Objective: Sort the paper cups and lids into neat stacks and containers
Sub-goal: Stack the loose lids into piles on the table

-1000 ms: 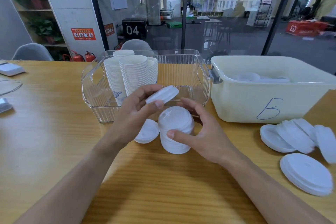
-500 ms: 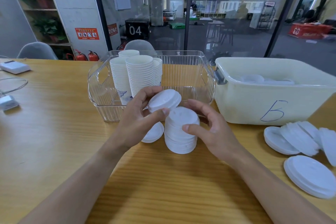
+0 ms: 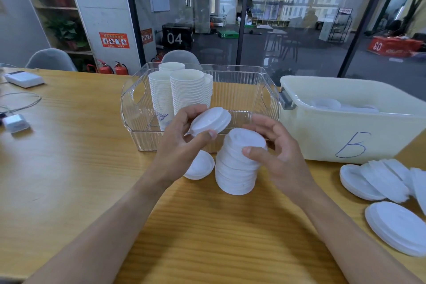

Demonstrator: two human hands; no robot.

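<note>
Before a glass office wall, the wooden surface [image 3: 69,157] carries a lid stack [image 3: 237,168] the right hand [image 3: 280,157] grips, while the left hand [image 3: 182,143] pinches one lid [image 3: 211,120].

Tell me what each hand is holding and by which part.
The left hand pinches a single white lid by its rim, thumb on the near edge. The right hand grips the lid stack on the table, thumb on its upper near side.
</note>
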